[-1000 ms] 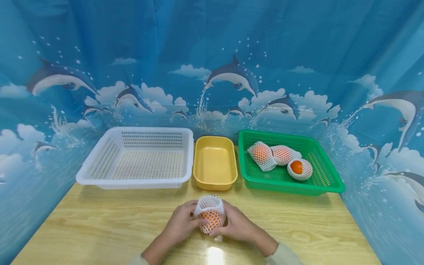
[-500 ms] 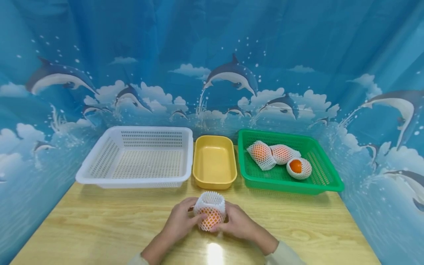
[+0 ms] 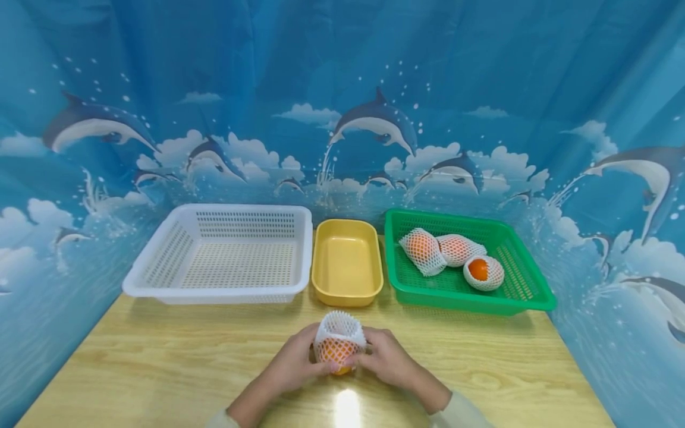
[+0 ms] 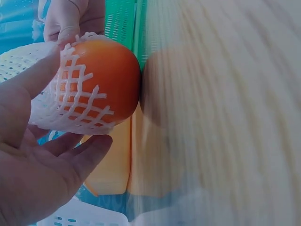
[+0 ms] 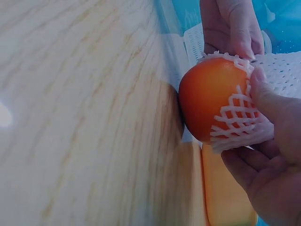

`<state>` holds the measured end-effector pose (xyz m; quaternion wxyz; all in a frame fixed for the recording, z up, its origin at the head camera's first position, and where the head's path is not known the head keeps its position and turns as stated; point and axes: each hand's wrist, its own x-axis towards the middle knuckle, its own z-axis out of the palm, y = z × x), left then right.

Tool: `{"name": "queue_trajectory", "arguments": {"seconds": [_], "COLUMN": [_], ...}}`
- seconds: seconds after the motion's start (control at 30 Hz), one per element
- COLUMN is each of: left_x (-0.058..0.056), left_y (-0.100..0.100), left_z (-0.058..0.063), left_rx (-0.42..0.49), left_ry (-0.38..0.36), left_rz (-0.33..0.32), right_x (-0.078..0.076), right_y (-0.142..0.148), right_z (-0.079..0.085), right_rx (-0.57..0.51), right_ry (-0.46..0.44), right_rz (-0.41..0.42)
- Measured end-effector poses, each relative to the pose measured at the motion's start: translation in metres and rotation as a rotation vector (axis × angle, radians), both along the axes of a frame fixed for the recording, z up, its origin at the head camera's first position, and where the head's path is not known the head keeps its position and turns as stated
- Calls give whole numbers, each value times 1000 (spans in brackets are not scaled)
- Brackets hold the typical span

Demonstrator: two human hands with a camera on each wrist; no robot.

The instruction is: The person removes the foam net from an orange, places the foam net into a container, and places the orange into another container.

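An orange (image 5: 204,101) sits partly inside a white foam net (image 3: 339,326) at the middle front of the table. Its bare lower end shows beneath the net in both wrist views and touches or nearly touches the tabletop. The net's loose, open end rises above the fruit. My left hand (image 3: 295,361) grips the netted fruit from the left, thumb on the mesh. From the right, my right hand (image 3: 389,360) holds the same net, its thumb (image 5: 263,92) on the mesh near the net's edge and its fingers curved under it.
A white basket (image 3: 214,292) stands at the back left and a yellow tray (image 3: 348,295) at the back middle. Several net-wrapped fruits, one partly bare (image 3: 478,270), lie in the green basket (image 3: 455,302) at the right. A dolphin-print curtain (image 3: 342,71) encloses the table.
The net has slid up the orange, so its lower end now shows bare below the mesh. Both hands stay around it, with small shifts of the thumbs. The baskets have not moved.
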<state>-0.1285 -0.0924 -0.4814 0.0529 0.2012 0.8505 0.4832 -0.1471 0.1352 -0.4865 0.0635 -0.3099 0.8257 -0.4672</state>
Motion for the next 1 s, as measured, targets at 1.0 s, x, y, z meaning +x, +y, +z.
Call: {"name": "queue_trajectory", "arguments": {"seconds": [1.0], "left_x": [1], "left_y": [-1], "left_z": [2], "left_rx": [-41], "left_ry": [121], "left_rz": [63], "right_x": [2], "right_y": [-8], "right_z": [0], "right_rx": [80], "right_ry": [-70], "right_rz": [-43]}}
